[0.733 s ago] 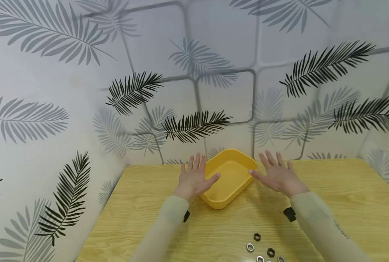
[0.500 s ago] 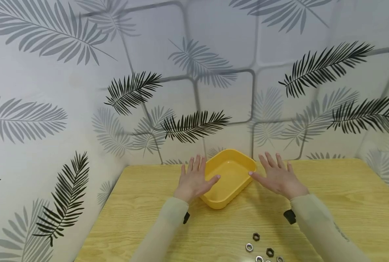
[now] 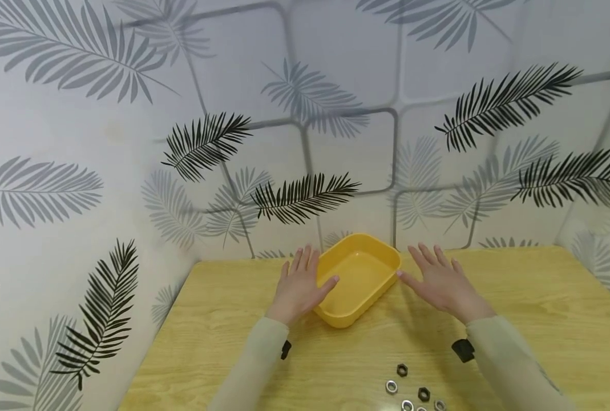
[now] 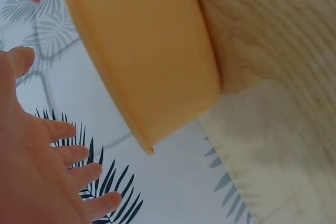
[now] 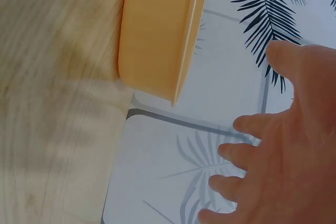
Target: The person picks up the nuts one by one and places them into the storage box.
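A yellow plastic tray [image 3: 358, 279], rectangular with rounded corners, lies at an angle near the table's back edge. My left hand [image 3: 298, 288] is spread on its left side, the thumb in front of the tray's rim in the head view. On the other side my right hand [image 3: 445, 282] is spread too, its thumb tip close to the tray's right edge. Both wrist views show a gap between fingers and tray wall: the left hand [image 4: 47, 166] and the right hand [image 5: 294, 135] hold nothing. Inside the tray nothing is seen.
Several hex nuts, some dark [image 3: 424, 394] and some silver [image 3: 391, 387], lie at the front of the wooden table [image 3: 207, 342], partly cut off by the frame. A leaf-patterned wall [image 3: 346, 148] rises directly behind the table.
My right hand has drawn slightly right, away from the tray, and my left hand has shifted a little left. The tray and nuts stay in place.
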Motion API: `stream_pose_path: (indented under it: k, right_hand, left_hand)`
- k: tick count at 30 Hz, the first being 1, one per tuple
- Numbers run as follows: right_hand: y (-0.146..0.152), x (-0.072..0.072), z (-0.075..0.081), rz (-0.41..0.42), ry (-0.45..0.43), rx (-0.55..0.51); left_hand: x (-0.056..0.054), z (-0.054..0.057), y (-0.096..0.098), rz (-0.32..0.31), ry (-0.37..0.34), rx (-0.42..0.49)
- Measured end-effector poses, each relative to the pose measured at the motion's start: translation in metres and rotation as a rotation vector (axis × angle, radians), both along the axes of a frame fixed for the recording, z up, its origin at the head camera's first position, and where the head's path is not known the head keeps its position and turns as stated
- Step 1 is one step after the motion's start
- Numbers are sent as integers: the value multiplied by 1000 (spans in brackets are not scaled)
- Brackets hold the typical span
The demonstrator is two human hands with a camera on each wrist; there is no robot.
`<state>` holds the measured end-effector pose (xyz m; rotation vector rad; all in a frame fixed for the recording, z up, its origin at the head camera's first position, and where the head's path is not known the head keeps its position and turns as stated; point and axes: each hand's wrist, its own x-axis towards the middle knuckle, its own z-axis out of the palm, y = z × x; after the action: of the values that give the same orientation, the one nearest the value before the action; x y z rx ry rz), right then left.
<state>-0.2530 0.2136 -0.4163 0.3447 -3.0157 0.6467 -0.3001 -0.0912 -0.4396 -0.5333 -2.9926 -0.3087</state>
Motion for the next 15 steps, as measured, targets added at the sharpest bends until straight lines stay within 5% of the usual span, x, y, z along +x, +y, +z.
stream_pose_path:
  k: [7,15]
  right_hand:
    - [7,19,-3,25,47,-20]
    - [11,42,-7,30,93,-16]
  left_hand:
    - [1,-10,-7,-14,38,37]
    - [4,-19,-12,0,-17,40]
